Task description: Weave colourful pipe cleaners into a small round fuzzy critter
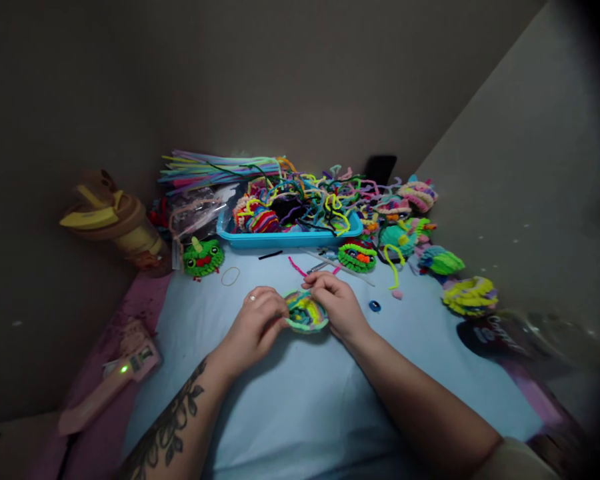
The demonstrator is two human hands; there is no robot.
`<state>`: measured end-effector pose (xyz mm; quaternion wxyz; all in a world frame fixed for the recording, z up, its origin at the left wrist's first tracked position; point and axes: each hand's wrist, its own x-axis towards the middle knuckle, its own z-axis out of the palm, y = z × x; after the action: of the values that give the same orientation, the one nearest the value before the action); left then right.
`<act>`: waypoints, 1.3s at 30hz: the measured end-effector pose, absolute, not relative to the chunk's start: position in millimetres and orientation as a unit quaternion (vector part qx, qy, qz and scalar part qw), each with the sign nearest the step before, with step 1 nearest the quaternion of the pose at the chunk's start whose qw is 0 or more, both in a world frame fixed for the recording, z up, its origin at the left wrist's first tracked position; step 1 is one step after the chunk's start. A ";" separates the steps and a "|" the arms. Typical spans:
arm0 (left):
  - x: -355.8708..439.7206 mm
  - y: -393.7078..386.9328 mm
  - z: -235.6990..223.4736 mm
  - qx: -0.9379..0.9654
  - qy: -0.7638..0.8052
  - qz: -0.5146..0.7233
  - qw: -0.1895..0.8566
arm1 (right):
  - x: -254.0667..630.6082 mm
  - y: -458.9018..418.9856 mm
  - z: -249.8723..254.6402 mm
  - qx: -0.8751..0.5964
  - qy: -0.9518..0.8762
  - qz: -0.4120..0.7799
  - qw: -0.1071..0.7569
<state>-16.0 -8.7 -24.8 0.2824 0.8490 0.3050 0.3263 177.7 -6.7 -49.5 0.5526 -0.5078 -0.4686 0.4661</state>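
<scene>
A small round, cup-shaped piece of coiled multicoloured pipe cleaner [306, 321] is held between both hands above the blue cloth, its hollow side facing up. My left hand [261, 319] pinches its left rim, thumb in front. On the opposite side, my right hand [336, 301] grips the upper right rim with fingers bent together; what the fingertips pinch there is partly hidden. Just beyond my right hand lie a pink pipe cleaner piece [297, 267] and a thin metal tool [317, 266].
A blue tray [290, 239] heaped with pipe cleaner pieces stands at the back. Green pipe cleaner figures [203, 259] and other coiled shapes [470, 296] sit around it. A pink glue gun [113, 387] lies left, below a brown cup [130, 227]; a dark-labelled clear cup [500, 337] lies right.
</scene>
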 end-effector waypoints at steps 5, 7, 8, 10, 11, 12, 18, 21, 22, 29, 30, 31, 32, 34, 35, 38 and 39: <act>-12.5 -8.9 -27.5 0.798 0.360 0.378 0.301 | 175.9 -6.2 -52.9 -0.527 -0.466 0.434 0.562; -11.9 -8.5 -28.5 0.772 0.388 0.393 0.315 | 176.9 -5.9 -54.7 -0.525 -0.479 0.416 0.568; -11.8 -8.3 -29.0 0.760 0.399 0.398 0.325 | 177.4 -5.8 -55.3 -0.521 -0.482 0.412 0.571; -11.6 -7.7 -30.2 0.738 0.421 0.401 0.342 | 178.1 -5.8 -55.4 -0.515 -0.488 0.411 0.572; -11.6 -7.4 -31.1 0.726 0.437 0.401 0.349 | 178.3 -5.9 -54.8 -0.512 -0.494 0.412 0.569; -11.6 -7.1 -32.3 0.713 0.455 0.399 0.355 | 178.3 -6.0 -53.8 -0.510 -0.502 0.412 0.564; -11.8 -4.5 -39.5 0.643 0.540 0.387 0.381 | 173.7 -8.2 -46.9 -0.477 -0.598 0.427 0.482; -12.5 -3.2 -39.7 0.627 0.544 0.386 0.402 | 170.2 -9.1 -48.3 -0.490 -0.609 0.418 0.462; -13.0 -2.8 -39.2 0.629 0.543 0.381 0.405 | 169.5 -9.2 -49.3 -0.495 -0.608 0.413 0.463; -15.5 -2.0 -35.3 0.677 0.523 0.380 0.354 | 171.8 -11.5 -50.3 -0.480 -0.630 0.353 0.497; -15.4 -2.2 -35.5 0.676 0.516 0.382 0.362 | 172.8 -12.0 -49.8 -0.479 -0.640 0.338 0.497; -15.2 -2.5 -35.9 0.675 0.511 0.384 0.367 | 173.6 -12.5 -49.4 -0.477 -0.649 0.324 0.496; -15.0 -2.8 -36.6 0.679 0.506 0.387 0.366 | 174.3 -12.7 -49.2 -0.474 -0.657 0.313 0.495; -14.8 -3.9 -38.3 0.697 0.493 0.397 0.337 | 174.9 -12.8 -49.6 -0.469 -0.667 0.303 0.493; -14.8 -4.7 -39.1 0.711 0.485 0.401 0.314 | 174.9 -12.6 -50.0 -0.466 -0.668 0.304 0.494; -14.6 -7.8 -40.6 0.760 0.459 0.395 0.236 | 174.5 -11.6 -50.9 -0.459 -0.663 0.312 0.502; -14.5 -9.0 -40.8 0.772 0.453 0.389 0.218 | 174.4 -11.2 -50.9 -0.459 -0.659 0.315 0.506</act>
<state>-14.5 -9.0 -40.8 0.2176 0.7719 0.4533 0.3892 174.4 -11.2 -50.9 0.5058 -0.4590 -0.6590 0.3149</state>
